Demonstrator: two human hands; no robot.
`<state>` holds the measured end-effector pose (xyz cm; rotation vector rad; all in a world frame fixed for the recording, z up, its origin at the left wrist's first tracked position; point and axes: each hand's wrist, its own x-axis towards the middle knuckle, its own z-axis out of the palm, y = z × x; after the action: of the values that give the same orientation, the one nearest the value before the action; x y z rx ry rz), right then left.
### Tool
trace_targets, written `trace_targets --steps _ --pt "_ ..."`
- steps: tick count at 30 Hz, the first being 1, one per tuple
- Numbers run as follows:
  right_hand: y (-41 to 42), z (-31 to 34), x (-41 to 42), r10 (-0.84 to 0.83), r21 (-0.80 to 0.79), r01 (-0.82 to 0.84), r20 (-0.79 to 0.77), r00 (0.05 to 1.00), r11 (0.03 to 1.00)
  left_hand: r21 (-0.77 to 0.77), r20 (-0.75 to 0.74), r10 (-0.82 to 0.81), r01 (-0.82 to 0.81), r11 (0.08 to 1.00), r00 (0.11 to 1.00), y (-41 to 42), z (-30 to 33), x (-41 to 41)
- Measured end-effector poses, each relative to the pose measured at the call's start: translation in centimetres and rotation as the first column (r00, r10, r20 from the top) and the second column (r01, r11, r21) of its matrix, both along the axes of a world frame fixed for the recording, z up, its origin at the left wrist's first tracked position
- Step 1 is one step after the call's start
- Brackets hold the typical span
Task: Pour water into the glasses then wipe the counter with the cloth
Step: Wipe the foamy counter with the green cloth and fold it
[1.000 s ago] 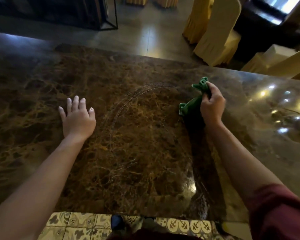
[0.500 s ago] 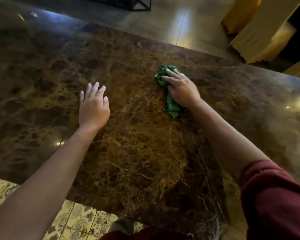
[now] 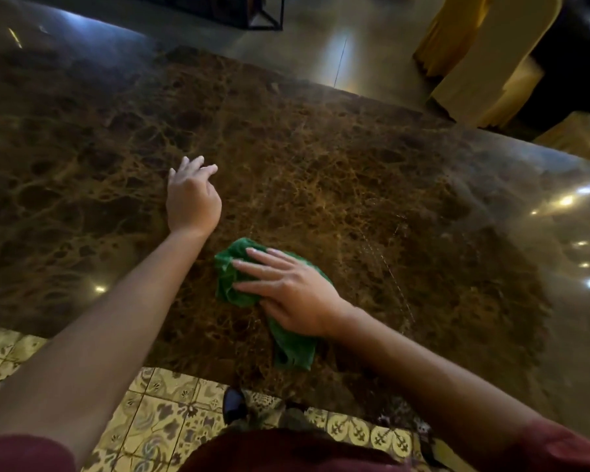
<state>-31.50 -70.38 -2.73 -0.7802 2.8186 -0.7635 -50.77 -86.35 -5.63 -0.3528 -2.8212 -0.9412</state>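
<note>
A green cloth (image 3: 233,271) lies bunched on the brown marble counter (image 3: 355,185), close to its near edge. My right hand (image 3: 286,291) presses flat on the cloth with the fingers spread and pointing left; part of the cloth trails out below the wrist. My left hand (image 3: 192,195) rests on the counter just beyond and left of the cloth, fingers loosely apart, holding nothing. Faint wet streaks run across the stone to the right of the cloth. No glasses or water container are in view.
Patterned floor tiles (image 3: 171,413) and my shoe (image 3: 234,405) show below the counter's near edge. Beyond the far edge stand chairs in yellow covers (image 3: 484,59) and a black metal frame (image 3: 266,15). Ceiling lights reflect on the counter at the right.
My right hand has swept the cloth from the far right of the counter leftward and then back toward the near edge. My left hand has stayed planted on the counter.
</note>
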Motion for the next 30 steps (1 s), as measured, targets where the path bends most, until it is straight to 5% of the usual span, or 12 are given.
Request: trace_targets --steps 4,7,10,13,15,18,21,24,27,30 --pt "-1.0 0.9 3.4 -0.029 -0.140 0.040 0.083 0.996 0.989 -0.043 -0.025 -0.023 0.021 0.999 0.999 -0.1 -0.4 0.1" --pt "1.2 3.0 4.0 -0.181 -0.420 0.321 0.339 0.923 0.849 -0.046 -0.017 -0.016 0.015 0.999 1.000 0.0 -0.5 0.1" --pt "5.8 4.6 2.4 -0.375 -0.606 0.699 0.590 0.715 0.379 -0.051 0.000 -0.016 0.016 0.999 1.000 0.2 -0.5 0.1" --pt "11.9 4.6 -0.7 -0.470 -0.591 0.788 0.753 0.461 -0.172 -0.086 0.003 -0.023 0.024 0.996 1.000 0.3 -0.5 0.0" --pt "16.3 4.1 -3.3 -0.506 -0.546 0.758 0.795 0.334 -0.358 -0.096 0.005 -0.023 0.023 0.995 1.000 0.3 -0.6 0.1" --pt "21.2 3.2 -6.8 -0.580 -0.525 0.697 0.792 0.190 -0.489 -0.116 0.003 -0.026 0.026 0.993 1.000 0.4 -0.6 0.0" --pt "23.7 2.1 -10.2 -0.712 -0.487 0.782 0.697 0.081 -0.388 -0.139 -0.006 -0.025 0.024 0.990 1.000 0.4 -0.8 -0.1" --pt "23.6 1.3 -13.7 -0.910 -0.380 0.917 0.412 0.048 -0.124 -0.144 -0.012 -0.017 0.015 0.989 1.000 0.4 -1.0 -0.3" --pt "20.1 0.8 -16.2 -0.952 -0.193 0.943 0.092 0.291 0.270 -0.135 -0.017 -0.011 0.009 0.991 1.000 0.5 -1.1 -0.3" --pt "14.1 0.4 -16.6 -0.823 -0.128 0.818 0.019 0.567 0.561 -0.098 0.004 -0.011 0.011 0.995 1.000 0.3 -1.0 -0.4"
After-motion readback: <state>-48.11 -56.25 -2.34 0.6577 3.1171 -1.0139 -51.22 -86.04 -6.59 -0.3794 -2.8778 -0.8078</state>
